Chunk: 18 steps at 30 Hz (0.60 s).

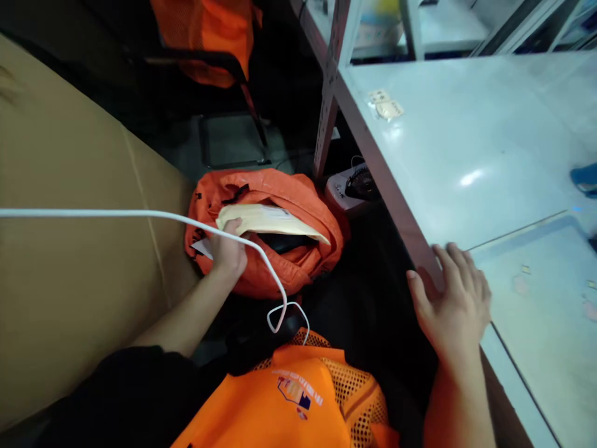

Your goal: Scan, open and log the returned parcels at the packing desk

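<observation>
The cream packet [268,220] hides most fingers of my left hand [230,255]; the packet's print [278,212] is too blurred to read. The view's left edge crops the white cable [93,213].

A bag [256,274] lies between cardboard [79,280] on the left and the tabletop [480,137] on the right, a packet [265,219] in its opening with the left hand [228,252] at the packet's left end, a chair [200,59] behind, and the right hand [454,305] on the tabletop's left edge.
</observation>
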Available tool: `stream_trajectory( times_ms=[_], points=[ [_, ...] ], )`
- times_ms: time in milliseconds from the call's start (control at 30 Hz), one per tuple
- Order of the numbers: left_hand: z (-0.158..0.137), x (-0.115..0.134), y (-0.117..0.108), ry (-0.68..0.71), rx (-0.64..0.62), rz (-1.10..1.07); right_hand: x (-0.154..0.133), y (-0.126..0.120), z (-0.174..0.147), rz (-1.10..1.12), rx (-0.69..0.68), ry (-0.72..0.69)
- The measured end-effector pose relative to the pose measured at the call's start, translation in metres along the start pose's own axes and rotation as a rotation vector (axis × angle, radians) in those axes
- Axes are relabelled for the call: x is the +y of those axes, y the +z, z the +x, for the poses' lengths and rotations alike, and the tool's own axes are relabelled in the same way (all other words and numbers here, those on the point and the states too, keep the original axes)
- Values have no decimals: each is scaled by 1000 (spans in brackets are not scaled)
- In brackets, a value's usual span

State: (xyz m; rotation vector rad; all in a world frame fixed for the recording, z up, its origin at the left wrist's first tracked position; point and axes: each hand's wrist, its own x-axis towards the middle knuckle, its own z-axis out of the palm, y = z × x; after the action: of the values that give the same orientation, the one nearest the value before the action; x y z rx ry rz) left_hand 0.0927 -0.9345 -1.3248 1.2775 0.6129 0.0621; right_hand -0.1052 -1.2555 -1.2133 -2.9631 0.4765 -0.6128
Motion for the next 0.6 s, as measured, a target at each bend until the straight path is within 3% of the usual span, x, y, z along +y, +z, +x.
stream_trajectory(
  times_ms=[67,133,200,267,333,400,467,600],
  points=[
    [-39,58,2,212,-65,-179,5,-1,-2,119,39,-8],
    [-84,114,6,374,-279,-290,8,-7,-5,342,77,33],
    [-128,158,15,412,-492,-315,11,-19,-9,674,97,136],
    [-163,183,33,384,-676,-316,19,-39,-17,1034,101,244],
    [-191,187,64,296,-890,-279,33,-63,-30,1304,101,318],
    [-217,174,107,187,-1139,-169,56,-90,-47,1452,120,396],
    [-241,149,156,111,-1338,-40,86,-117,-69,1527,233,537],
    [-277,86,248,35,-1569,150,140,-165,-132,1498,514,867]
  ],
)
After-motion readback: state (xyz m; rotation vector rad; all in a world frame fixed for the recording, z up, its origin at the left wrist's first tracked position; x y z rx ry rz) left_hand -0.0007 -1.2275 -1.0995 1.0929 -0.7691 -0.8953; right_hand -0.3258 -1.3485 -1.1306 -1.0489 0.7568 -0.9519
